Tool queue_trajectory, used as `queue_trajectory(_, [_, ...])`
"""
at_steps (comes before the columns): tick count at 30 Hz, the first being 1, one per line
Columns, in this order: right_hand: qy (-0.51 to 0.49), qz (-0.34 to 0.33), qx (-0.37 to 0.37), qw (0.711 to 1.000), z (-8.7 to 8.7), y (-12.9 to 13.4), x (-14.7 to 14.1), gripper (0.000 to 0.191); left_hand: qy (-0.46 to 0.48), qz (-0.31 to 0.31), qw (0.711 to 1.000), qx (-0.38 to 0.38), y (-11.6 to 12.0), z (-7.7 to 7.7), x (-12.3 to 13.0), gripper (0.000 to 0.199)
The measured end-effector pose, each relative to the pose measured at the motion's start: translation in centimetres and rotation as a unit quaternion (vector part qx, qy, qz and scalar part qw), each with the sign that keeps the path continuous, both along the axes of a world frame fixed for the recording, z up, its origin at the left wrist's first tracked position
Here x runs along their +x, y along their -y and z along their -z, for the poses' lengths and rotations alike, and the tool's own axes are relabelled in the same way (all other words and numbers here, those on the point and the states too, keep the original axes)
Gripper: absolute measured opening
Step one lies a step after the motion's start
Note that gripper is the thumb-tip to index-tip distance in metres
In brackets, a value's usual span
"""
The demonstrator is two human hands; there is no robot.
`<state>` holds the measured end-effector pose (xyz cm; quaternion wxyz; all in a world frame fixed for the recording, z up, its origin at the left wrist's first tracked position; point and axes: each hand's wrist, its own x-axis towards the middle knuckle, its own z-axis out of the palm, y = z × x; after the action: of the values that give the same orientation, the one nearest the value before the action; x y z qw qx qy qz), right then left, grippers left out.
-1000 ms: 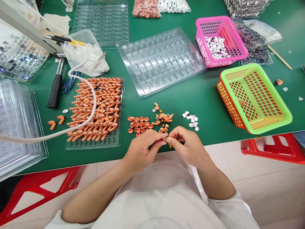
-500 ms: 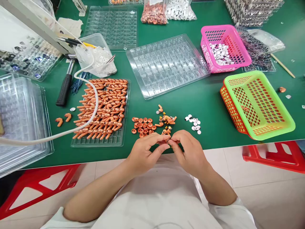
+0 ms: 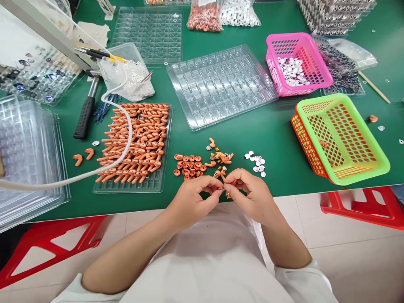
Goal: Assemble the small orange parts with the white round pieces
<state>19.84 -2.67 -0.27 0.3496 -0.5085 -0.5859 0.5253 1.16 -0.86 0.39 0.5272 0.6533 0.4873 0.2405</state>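
Pinching a small part (image 3: 221, 189) between them, left hand (image 3: 197, 200) and right hand (image 3: 252, 195) meet at the near edge of the green tabletop (image 3: 236, 145). Grip of each narrow, fingertips closed on the part. Part mostly hidden: a thin metallic sliver visible; yellow bit (image 3: 227, 195) below the right fingers, attachment unclear. Just beyond: orange cups (image 3: 189, 165) loosely grouped, orange stems (image 3: 223, 158) with yellow and silver bits, white discs (image 3: 259, 162) to the right. Farther left, clear tray (image 3: 151, 183) crowded with orange curved pieces (image 3: 135, 143); hammer (image 3: 86, 107) beside it. Right side: pink basket (image 3: 326, 80) holding white discs, green basket (image 3: 383, 164) nested in an orange one. Pale tiled floor (image 3: 347, 261), red stools (image 3: 375, 206) below.
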Motion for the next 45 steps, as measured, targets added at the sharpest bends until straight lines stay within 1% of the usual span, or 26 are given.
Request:
queue_trajectory(4, [0.012, -0.011, -0.006, 1.0, -0.1, -0.1, -0.1, 0.008, -0.023, 0.005, 0.999, 0.032, 0.1, 0.2, 0.3, 0.013])
queue_trajectory(7, [0.008, -0.02, 0.002, 1.0, 0.0, -0.1, -0.2, 0.01, -0.03, 0.012, 0.999, 0.026, 0.1, 0.2, 0.4, 0.015])
queue_trajectory(11, [0.013, -0.014, 0.016, 1.0, 0.2, 0.0, -0.2, 0.007, -0.041, -0.005, 0.999, 0.026, 0.1, 0.2, 0.6, 0.016])
queue_trajectory(18, [0.028, -0.006, 0.01, 1.0, 0.4, 0.2, -0.1, 0.009, -0.047, -0.006, 0.998, 0.035, 0.1, 0.8, 0.9, 0.018])
queue_trajectory(22, [0.034, -0.003, 0.01, 0.999, 0.4, 0.1, -0.1, 0.01, -0.058, -0.007, 0.997, 0.059, 0.1, 1.0, 0.9, 0.018])
queue_trajectory(29, [0.026, 0.001, 0.004, 1.0, 0.3, 0.2, -0.7, 0.009, -0.071, -0.012, 0.991, 0.114, 0.3, 1.0, 0.7, 0.02])
queue_trajectory(32, [0.023, 0.001, 0.002, 1.0, 0.2, 0.4, -0.9, 0.009, -0.069, -0.013, 0.992, 0.106, 0.3, 0.9, 0.5, 0.019])
queue_trajectory(35, [0.029, 0.01, 0.014, 0.999, 0.1, 0.5, -0.8, 0.008, -0.061, -0.015, 0.996, 0.065, 0.2, 0.7, 0.3, 0.017])
queue_trajectory(39, [0.031, 0.025, 0.031, 0.999, 0.3, 0.6, -0.6, 0.006, -0.018, -0.008, 1.0, 0.02, 0.0, 0.4, 0.2, 0.017])
queue_trajectory(42, [0.035, 0.031, 0.022, 0.999, 0.5, 0.6, -0.4, 0.004, 0.008, 0.009, 0.999, 0.03, 0.0, 0.3, 0.1, 0.022])
queue_trajectory(45, [0.032, 0.034, 0.019, 0.999, 0.6, 0.5, -0.3, 0.005, 0.001, 0.032, 0.997, 0.073, 0.1, 0.5, -0.2, 0.026])
